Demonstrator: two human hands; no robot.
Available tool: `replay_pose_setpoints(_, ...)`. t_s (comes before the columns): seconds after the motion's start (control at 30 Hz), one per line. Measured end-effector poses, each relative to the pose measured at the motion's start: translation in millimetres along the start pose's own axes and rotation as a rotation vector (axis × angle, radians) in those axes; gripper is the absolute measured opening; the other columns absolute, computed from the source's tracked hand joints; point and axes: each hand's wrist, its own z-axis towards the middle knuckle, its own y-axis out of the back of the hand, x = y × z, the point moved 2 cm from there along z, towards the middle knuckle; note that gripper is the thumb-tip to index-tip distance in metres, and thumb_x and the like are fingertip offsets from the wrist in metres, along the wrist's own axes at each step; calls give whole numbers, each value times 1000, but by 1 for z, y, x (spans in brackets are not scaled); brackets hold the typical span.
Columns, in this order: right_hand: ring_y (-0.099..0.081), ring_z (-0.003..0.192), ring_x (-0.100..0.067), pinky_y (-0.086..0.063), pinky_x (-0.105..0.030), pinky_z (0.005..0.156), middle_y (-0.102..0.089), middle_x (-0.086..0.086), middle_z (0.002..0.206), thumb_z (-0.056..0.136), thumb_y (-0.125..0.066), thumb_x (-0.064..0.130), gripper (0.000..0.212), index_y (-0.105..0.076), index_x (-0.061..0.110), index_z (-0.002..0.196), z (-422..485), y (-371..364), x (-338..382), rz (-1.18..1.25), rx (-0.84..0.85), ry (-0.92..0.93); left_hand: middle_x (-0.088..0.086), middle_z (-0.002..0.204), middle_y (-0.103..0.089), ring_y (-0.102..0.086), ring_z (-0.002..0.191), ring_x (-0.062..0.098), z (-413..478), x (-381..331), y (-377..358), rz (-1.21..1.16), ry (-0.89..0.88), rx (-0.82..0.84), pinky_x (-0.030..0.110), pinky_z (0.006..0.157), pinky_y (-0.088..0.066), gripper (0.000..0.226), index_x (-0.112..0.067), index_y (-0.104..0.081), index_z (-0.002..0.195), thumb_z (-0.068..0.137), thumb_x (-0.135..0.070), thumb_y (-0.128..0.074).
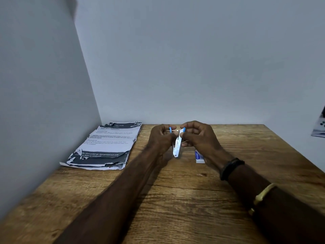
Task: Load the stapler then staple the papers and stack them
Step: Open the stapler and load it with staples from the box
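A small metal stapler (177, 146) with blue plastic ends is held up over the wooden table (175, 199), spread open in a V with its hinge pointing down. My left hand (161, 138) grips its left arm and my right hand (198, 136) pinches its right arm near the blue tip. A small white and blue staple box (200, 157) lies on the table just under my right hand. A pile of printed papers (107, 147) with torn dark edges lies at the back left of the table, apart from both hands.
Grey walls close the table at the back and on the left, with the papers in that corner. A printed object (319, 127) juts in at the right edge beyond the table. A tiny metal bit (203, 174) lies on the wood near my right wrist.
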Motion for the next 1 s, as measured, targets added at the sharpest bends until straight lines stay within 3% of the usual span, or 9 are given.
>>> replay_pose_setpoints(0.23, -78, 81, -25, -64, -34, 68, -68, -16, 92, 86, -76, -4, 13, -70, 0, 96, 0, 9, 7, 92, -83, 50, 12, 86, -63, -61, 78, 24, 3, 4, 13, -363, 141, -119, 44, 84, -57, 29, 1, -62, 124, 95, 0, -63)
replay_pose_setpoints(0.3, -77, 81, -27, -65, -36, 70, -69, -13, 91, 83, -78, -5, 14, -70, 3, 91, -3, 5, 7, 74, -111, 96, 11, 87, -61, -59, 83, 26, 2, 4, 12, -493, 213, -143, 52, 92, -56, 22, -7, -63, 119, 97, -4, -61)
replay_pose_setpoints(0.37, -78, 80, -33, -65, -41, 73, -71, -9, 84, 80, -79, -6, 16, -69, 4, 87, -4, 2, 8, 39, -148, 150, 11, 87, -61, -62, 87, 26, 4, 5, 12, -603, 274, -178, 53, 85, -58, 8, -9, -61, 104, 99, -4, -57)
replay_pose_setpoints(0.47, -77, 81, -37, -65, -44, 76, -73, -15, 82, 79, -79, -6, 18, -67, 7, 84, -6, -2, 9, -67, -163, 224, 16, 104, -66, -65, 103, 32, 6, 10, 12, -716, 382, -172, 54, 85, -57, 15, -9, -56, 95, 101, 2, -47)
replay_pose_setpoints(0.6, -71, 77, -16, -58, -32, 73, -71, -5, 80, 73, -79, -3, 23, -65, 15, 74, -7, -6, 10, -216, -64, 299, 22, 128, -64, -64, 108, 35, 6, 13, 11, -752, 428, -169, 52, 91, -53, 15, -4, -50, 106, 104, 3, -37)
replay_pose_setpoints(0.7, -66, 75, -10, -53, -29, 72, -69, 0, 78, 73, -82, 0, 24, -65, 17, 73, -9, -12, 8, -253, 110, 309, 19, 121, -66, -66, 111, 29, 9, 13, 13, -739, 389, -163, 40, 83, -55, 17, -7, -55, 98, 105, -1, -40)
replay_pose_setpoints(0.8, -67, 73, -8, -55, -30, 74, -71, 6, 75, 79, -86, 17, 18, -69, 19, 73, -10, -17, 7, -189, 174, 283, 14, 102, -70, -71, 84, 19, 9, 10, 12, -702, 355, -125, 29, 63, -55, 15, -2, -61, 102, 102, -2, -46)
replay_pose_setpoints(0.9, -69, 72, -5, -60, -33, 70, -74, 8, 76, 82, -80, 27, 11, -71, 24, 77, -7, -13, 7, -186, 61, 249, 10, 82, -74, -65, 47, 8, 3, 4, 6, -555, 334, -2, 17, 40, -48, 20, 6, -64, 106, 99, -3, -48)
replay_pose_setpoints(1.0, -71, 72, -12, -59, -34, 62, -74, -7, 87, 89, -77, 18, 5, -72, 18, 93, -4, -2, 4, -87, -81, 135, 7, 74, -78, -66, 48, 9, -1, -1, 3, -308, 249, 108, 16, 38, -44, 19, 4, -67, 107, 97, -6, -54)
